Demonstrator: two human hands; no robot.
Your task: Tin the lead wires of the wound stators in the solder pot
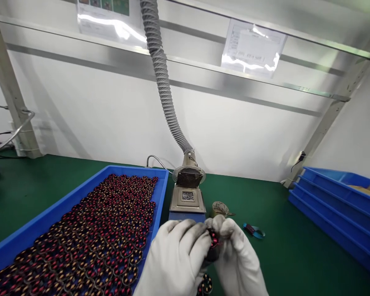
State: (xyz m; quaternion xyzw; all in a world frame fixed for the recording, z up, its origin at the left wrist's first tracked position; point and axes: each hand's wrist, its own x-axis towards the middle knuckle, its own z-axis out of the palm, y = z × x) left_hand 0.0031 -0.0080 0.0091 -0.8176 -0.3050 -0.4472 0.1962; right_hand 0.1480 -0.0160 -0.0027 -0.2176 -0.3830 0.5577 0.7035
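Note:
My left hand (178,253), in a white glove with dirty fingertips, is closed on a small round motor stator (214,237) with red windings. My right hand (239,257), gloved too, pinches at the same stator from the other side. Fingers cover much of the part, so its wire ends are hard to make out. Below the hands, another stator (206,283) with gold-coloured windings lies partly hidden on the green table. Just beyond the hands stands a solder pot (188,205) with a square opening of silvery metal.
A blue tray (164,197) at left holds many rows of stators. A grey exhaust hose (163,78) hangs down behind the pot. To the right are a small tin (219,208), blue-handled cutters (253,230) and stacked blue trays (336,218).

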